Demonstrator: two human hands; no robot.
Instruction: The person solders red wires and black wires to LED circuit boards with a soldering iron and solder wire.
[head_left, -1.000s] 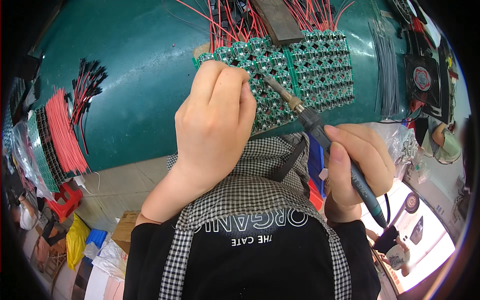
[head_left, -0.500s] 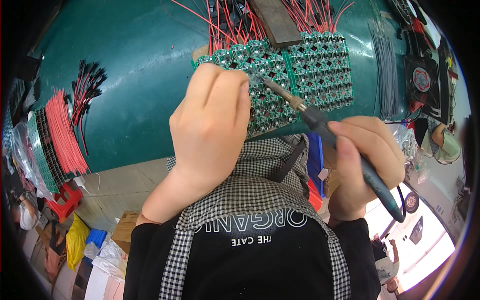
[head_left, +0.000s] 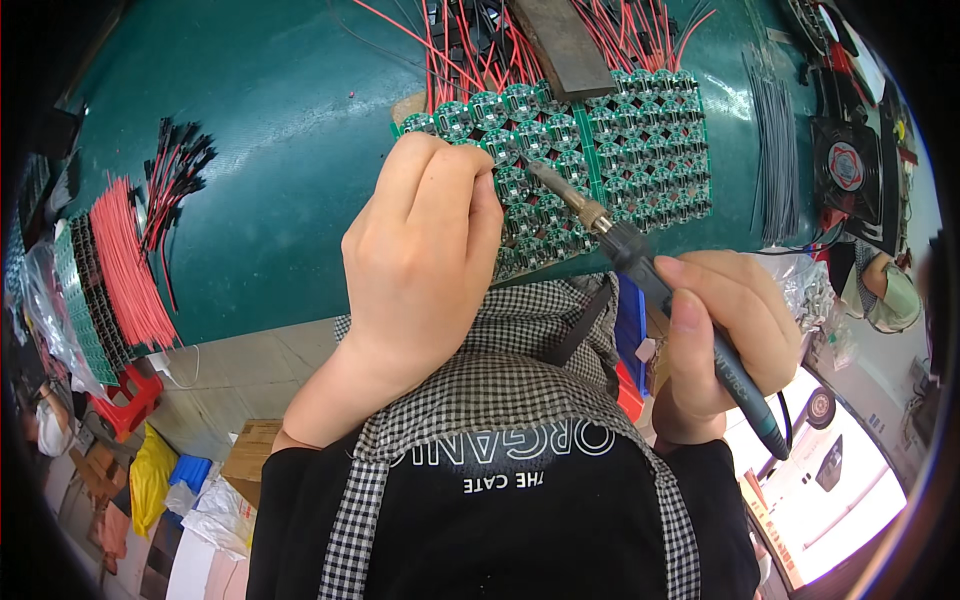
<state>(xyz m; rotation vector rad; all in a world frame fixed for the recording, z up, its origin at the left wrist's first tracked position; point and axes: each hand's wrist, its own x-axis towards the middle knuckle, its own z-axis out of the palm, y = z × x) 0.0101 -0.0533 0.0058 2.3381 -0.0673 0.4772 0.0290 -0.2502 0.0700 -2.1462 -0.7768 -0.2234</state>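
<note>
My right hand [head_left: 730,320] grips the dark handle of a soldering iron [head_left: 632,255]. Its metal tip points up and left, over the left panel of green circuit boards [head_left: 540,215]. Beside that tip, at the panel's left side, my left hand [head_left: 420,250] is closed with its fingers pinched. Its fingertips are hidden behind the hand, so what they hold cannot be made out. A second panel of green boards [head_left: 650,150] lies right alongside the first. Red wires [head_left: 505,60] with black connectors run from the panels' far edge.
A dark flat bar [head_left: 563,50] rests across the wires and far edge of the panels. Bundled red wires [head_left: 130,265] and more boards [head_left: 85,285] lie at the left of the green table [head_left: 270,90]. Grey wires [head_left: 775,150] and a fan [head_left: 845,165] are at the right.
The soldering iron is held at a slightly steeper angle, its rear end shifted left and down. My left hand stays pinched at nearly the same place. The boards appear slightly farther right.
</note>
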